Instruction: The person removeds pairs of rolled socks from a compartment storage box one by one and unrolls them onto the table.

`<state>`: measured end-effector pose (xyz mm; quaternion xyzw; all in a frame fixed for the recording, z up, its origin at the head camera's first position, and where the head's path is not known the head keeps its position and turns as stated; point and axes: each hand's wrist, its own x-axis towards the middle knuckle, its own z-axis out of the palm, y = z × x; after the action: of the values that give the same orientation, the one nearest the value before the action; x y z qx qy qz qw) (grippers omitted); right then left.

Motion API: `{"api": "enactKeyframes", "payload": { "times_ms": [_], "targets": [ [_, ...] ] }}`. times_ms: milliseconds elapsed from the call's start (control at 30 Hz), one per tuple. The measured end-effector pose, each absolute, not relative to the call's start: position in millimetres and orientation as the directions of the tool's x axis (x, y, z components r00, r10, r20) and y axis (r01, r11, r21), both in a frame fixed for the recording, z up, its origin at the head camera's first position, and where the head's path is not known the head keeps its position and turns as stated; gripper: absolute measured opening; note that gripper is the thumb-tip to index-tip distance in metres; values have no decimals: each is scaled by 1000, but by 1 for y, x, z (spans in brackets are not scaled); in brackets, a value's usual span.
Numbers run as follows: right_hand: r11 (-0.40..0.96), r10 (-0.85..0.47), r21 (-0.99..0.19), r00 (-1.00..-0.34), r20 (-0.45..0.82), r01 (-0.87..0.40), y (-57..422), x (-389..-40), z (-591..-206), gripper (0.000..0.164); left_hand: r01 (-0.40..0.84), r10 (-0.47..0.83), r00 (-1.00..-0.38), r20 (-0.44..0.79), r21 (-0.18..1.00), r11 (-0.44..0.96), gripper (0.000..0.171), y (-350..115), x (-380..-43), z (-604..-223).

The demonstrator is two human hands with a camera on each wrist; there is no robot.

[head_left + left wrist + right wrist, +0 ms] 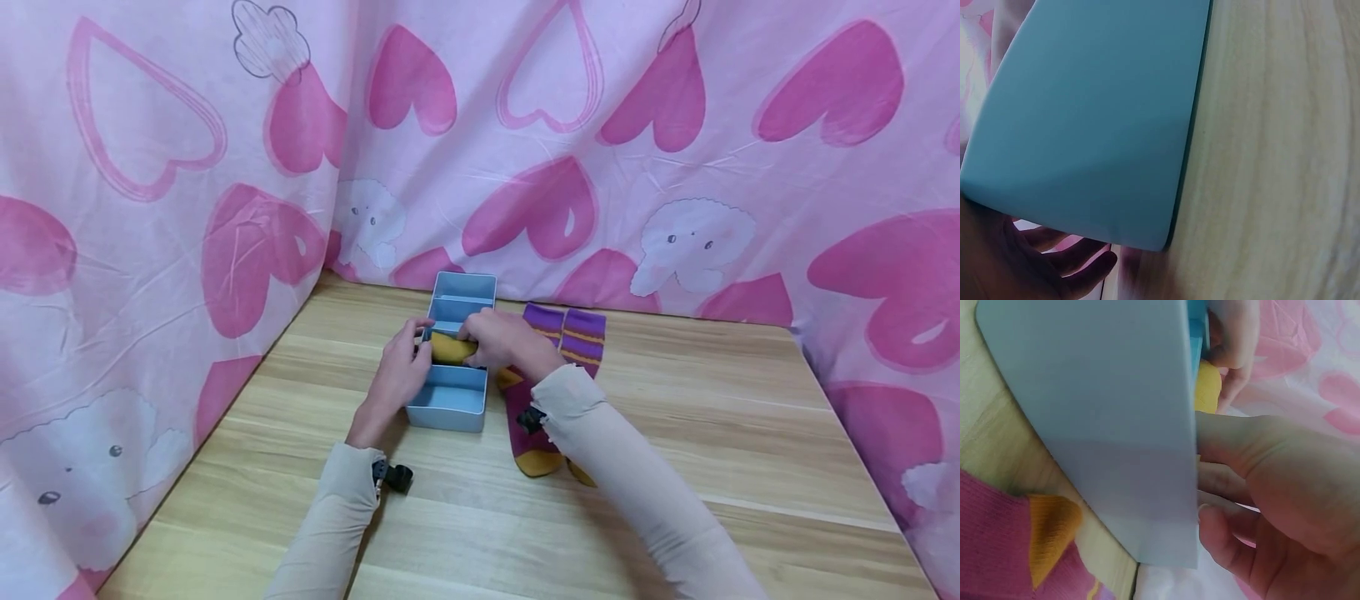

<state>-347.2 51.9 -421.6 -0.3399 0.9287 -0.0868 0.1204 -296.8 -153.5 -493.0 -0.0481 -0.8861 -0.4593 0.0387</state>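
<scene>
A long blue box (pixel 446 417) with several compartments stands on the table, and a yellow folded sock (pixel 452 348) sits in one of its middle compartments. My right hand (pixel 506 337) reaches over the right rim and holds the sock's right end; the box wall hides some of its fingertips in the right wrist view. At the left rim, my left hand (pixel 399 371) has its fingertips close to the sock's left end, fingers loosely bent. Right of the box lies a pair of purple and maroon socks (pixel 536 417) with mustard toes, partly under my right forearm.
The wooden table (pixel 750 433) runs up to pink heart-patterned curtains (pixel 420 167) at the back and left. A small black camera (pixel 397 477) is strapped to the left wrist, and another (pixel 531 419) to the right.
</scene>
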Motion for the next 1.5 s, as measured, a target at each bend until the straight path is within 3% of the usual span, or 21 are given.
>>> {"api": "enactKeyframes", "payload": {
  "times_ms": [133, 333, 567, 767, 1067, 1500],
  "targets": [
    [743, -660, -260, -739, -135, -616, 57, -347, -419, 19, 107, 48, -994, 98, 810, 577, 43, -154, -297, -493],
    [730, -649, -340, -757, -74, -593, 67, -344, -420, 30, 101, 43, -995, 93, 823, 559, 43, -154, -298, -494],
    [641, -635, -526, -771, 44, -559, 84, -342, -421, 36, 105, 35, -994, 103, 828, 551, 41, -154, -299, -494],
    [562, -620, -658, -782, 67, -501, 94, -341, -419, 36, 100, 37, -995, 95, 830, 548, 41, -155, -300, -490],
    [505, -617, -747, -786, 38, -433, 103, -333, -423, 39, 101, 36, -995, 98, 817, 568, 51, -153, -299, -495],
    [391, -595, -810, -792, 141, -438, 116, -323, -430, 35, 113, 54, -993, 100, 793, 598, 50, -154, -298, -495]
  ]
}}
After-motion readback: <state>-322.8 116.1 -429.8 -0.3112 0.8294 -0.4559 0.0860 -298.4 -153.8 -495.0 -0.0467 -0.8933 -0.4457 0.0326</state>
